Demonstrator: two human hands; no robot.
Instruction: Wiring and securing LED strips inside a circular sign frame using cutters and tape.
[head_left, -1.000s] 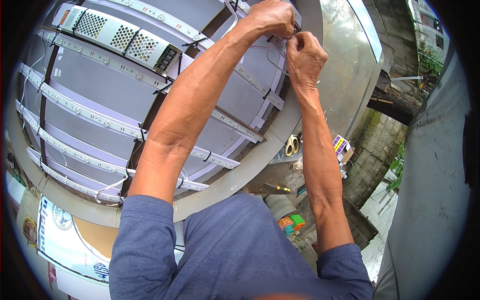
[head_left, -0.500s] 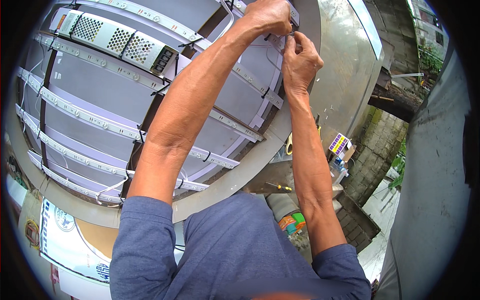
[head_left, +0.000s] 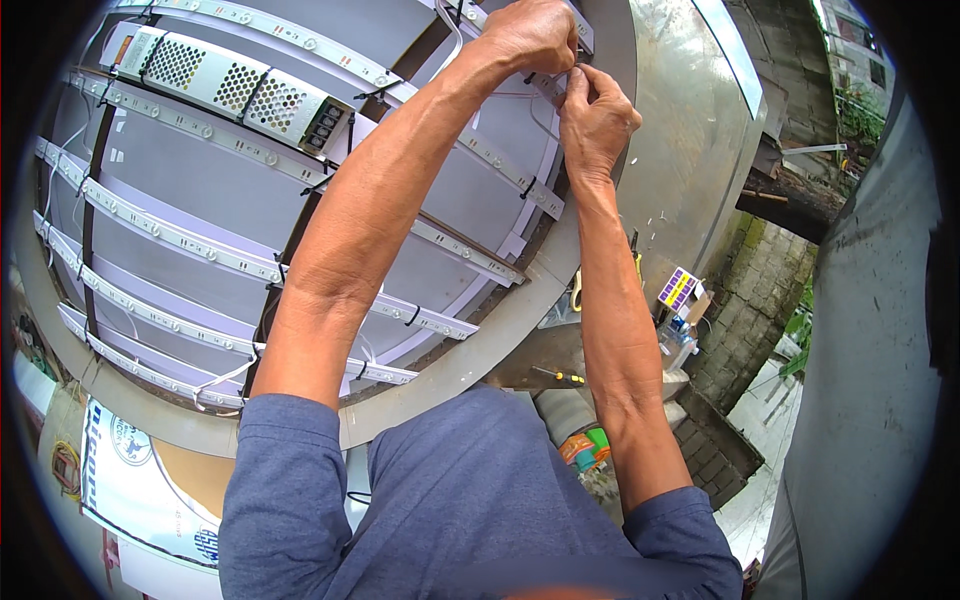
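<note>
My left hand (head_left: 535, 36) is closed in a fist-like grip at the far right end of an LED strip (head_left: 500, 158) frame, near the curved rim (head_left: 545, 300). Just right of it and nearer to me, my right hand (head_left: 597, 125) pinches with thumb and forefinger. The fingertips of both nearly meet; what they grip is too small and hidden to make out. A thin wire (head_left: 543, 128) loops beside my right hand. Rows of white strips with small lenses cross the round panel, bound by black cable ties. A perforated metal power supply (head_left: 225, 88) lies across them at the upper left.
A metal sheet (head_left: 675, 140) lies right of the rim. Yellow-handled scissors (head_left: 577, 290), a yellow screwdriver (head_left: 557, 375) and a purple-and-yellow box (head_left: 680, 288) lie near my right forearm. A grey sheet wall (head_left: 850, 350) stands at the right, and a printed board (head_left: 150, 470) at the lower left.
Both hands have shifted very slightly left, my right fingertips staying close against my left hand. The panel and tools stay as they were.
</note>
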